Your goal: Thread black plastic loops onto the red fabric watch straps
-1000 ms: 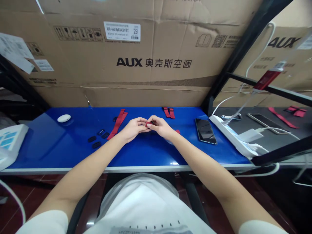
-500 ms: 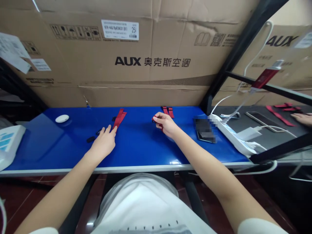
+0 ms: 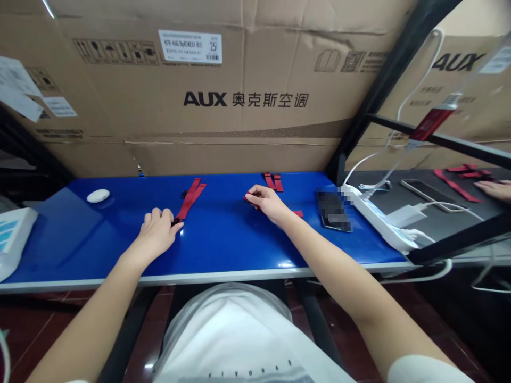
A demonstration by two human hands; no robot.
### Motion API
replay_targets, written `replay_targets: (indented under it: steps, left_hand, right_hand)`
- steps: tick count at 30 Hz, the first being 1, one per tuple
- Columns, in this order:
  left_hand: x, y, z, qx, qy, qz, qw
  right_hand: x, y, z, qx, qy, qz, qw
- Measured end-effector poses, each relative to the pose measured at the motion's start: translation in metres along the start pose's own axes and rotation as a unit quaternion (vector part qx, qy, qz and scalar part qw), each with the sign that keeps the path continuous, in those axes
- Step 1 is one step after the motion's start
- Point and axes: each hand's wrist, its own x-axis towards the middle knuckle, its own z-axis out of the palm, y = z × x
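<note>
Before you lies the blue desk (image 3: 223,244). Your left hand (image 3: 157,232) is low over its left half, fingers bent, thumb apart; your right hand (image 3: 268,203), right of the desk's middle, has its fingers pinched together. Long red straps (image 3: 190,202) run from your left thumb toward the back edge, where two short red straps (image 3: 278,183) lie. Your right fingers hold a red piece (image 3: 249,195). A black piece (image 3: 175,221) shows beside your left thumb; whether you grip it, I cannot tell.

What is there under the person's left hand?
The blue tabletop is beneath the left hand, and a small black piece shows beside its thumb. Anything farther under the hand is covered.
</note>
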Motion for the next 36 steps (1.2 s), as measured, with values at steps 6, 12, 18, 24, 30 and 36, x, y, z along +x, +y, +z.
replay_targets:
  steps: [6, 12, 18, 24, 30, 36]
  left_hand:
    - [0.023, -0.012, 0.004, -0.071, -0.019, 0.024, 0.997]
    - [0.031, 0.000, -0.007, -0.011, 0.014, 0.039, 0.999]
    - [0.037, 0.010, -0.025, 0.006, 0.025, 0.021, 0.999]
    - [0.048, 0.048, -0.035, -0.361, -0.020, 0.081, 0.929]
    - [0.063, 0.113, -0.027, -0.654, -0.104, 0.118, 0.740]
    - [0.065, 0.138, -0.008, -0.679, -0.083, 0.139, 0.716]
  right_hand:
    - [-0.001, -0.001, 0.002, -0.018, -0.010, -0.006, 1.000]
    - [0.000, 0.002, 0.002, -0.053, -0.014, -0.021, 0.998]
    - [0.003, 0.006, 0.001, -0.175, 0.011, -0.079, 0.981]
    - [0.006, 0.004, 0.002, -0.167, 0.024, -0.115, 0.979]
    - [0.007, -0.002, 0.010, -0.072, -0.047, -0.068, 0.994]
    - [0.006, -0.001, 0.007, -0.078, -0.052, -0.070, 0.993]
